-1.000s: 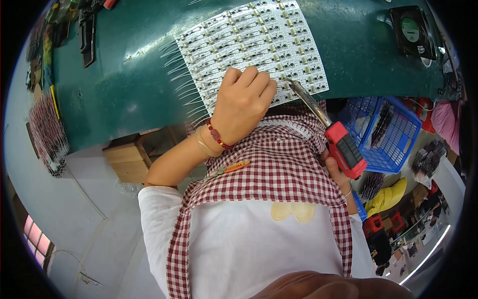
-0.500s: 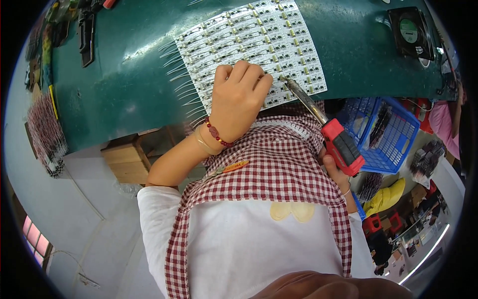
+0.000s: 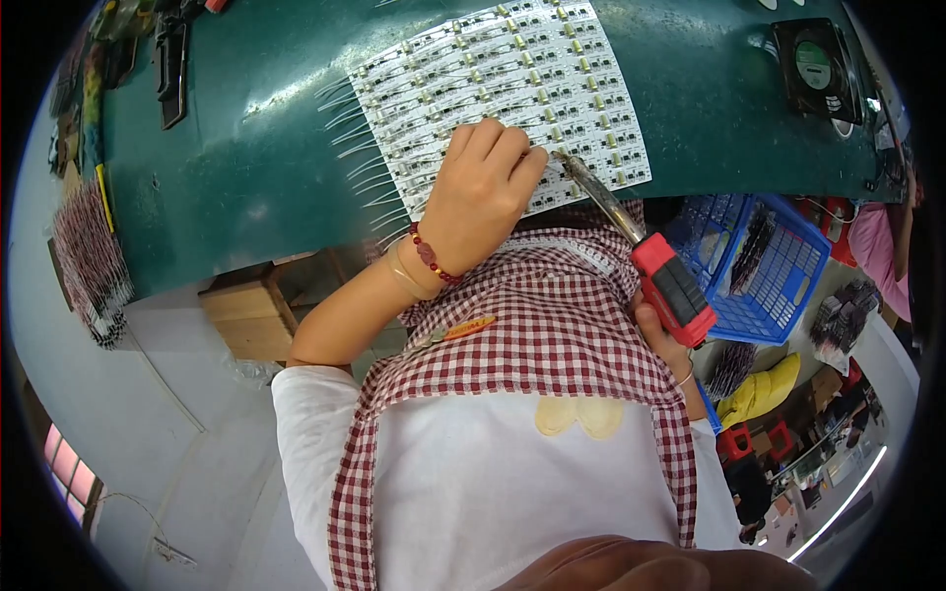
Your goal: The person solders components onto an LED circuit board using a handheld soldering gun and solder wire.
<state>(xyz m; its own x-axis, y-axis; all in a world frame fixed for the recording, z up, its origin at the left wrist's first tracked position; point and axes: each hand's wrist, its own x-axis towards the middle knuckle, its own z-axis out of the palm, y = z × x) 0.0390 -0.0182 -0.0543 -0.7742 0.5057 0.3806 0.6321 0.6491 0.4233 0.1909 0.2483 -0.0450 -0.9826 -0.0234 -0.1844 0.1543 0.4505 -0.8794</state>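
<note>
A white panel of small circuit boards [image 3: 619, 143] lies on the green table, with thin pale wires along its rows and sticking out past its left edge. My left hand [image 3: 481, 187] rests over the panel's near part, fingers curled down and thumb and forefinger close together; what they pinch is hidden. In my right hand [image 3: 658, 330] is a soldering iron [image 3: 673, 286] with a red and black handle. Its metal tip points up and left, at the panel just right of my left fingertips. The handle hides part of my right fingers.
The green table [image 3: 227, 187] ends in a curved near edge by my checked apron. A black square fan-like device [image 3: 816, 67] stands at the right. Bundles of wires [image 3: 94, 246] hang at the left edge. A blue plastic basket [image 3: 783, 286] sits below the table at right.
The panel has shifted slightly to the right. My left hand has turned a little and moved slightly right. The iron's handle has moved slightly left, its tip staying by the same spot.
</note>
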